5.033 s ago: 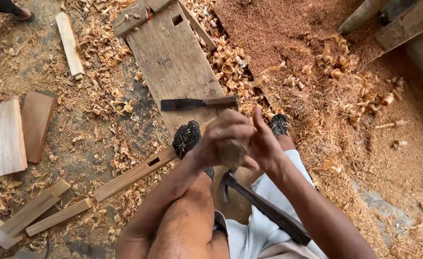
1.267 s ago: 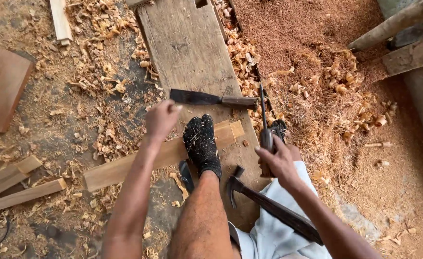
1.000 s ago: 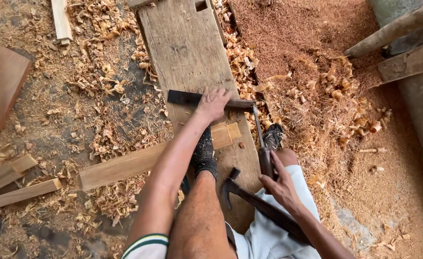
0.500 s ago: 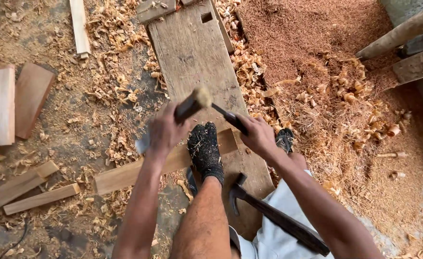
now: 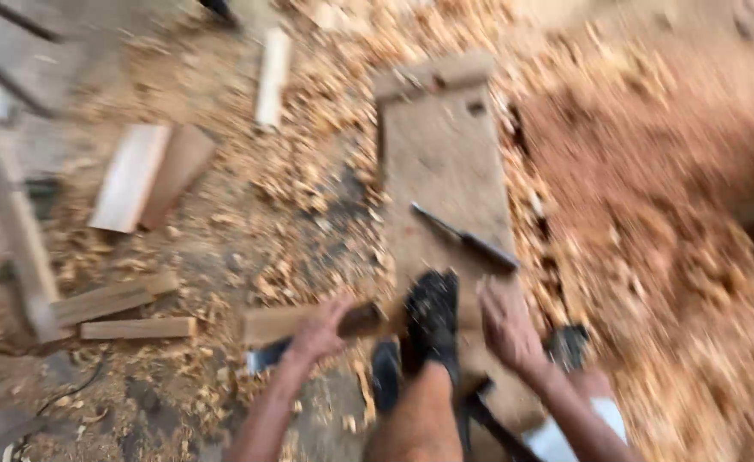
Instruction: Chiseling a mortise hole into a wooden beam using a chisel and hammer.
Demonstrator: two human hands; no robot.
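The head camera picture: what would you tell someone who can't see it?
In a blurry view, the left hand grips a dark-headed tool on a long pale wooden strip, beside a foot in a black shoe. The right hand rests open on a grey wooden board holding a dark chisel, amid wood shavings.

Dirt floor [image 5: 180,257] strewn with wood shavings [image 5: 308,188]; plank [image 5: 445,162], offcuts [image 5: 150,175] lie on it.

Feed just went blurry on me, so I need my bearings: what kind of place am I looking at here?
Most likely a rough, floor-level woodworking spot. Wood shavings and reddish sawdust cover the ground, cut wood blocks lie about, and a chisel-like tool rests on a worn plank.
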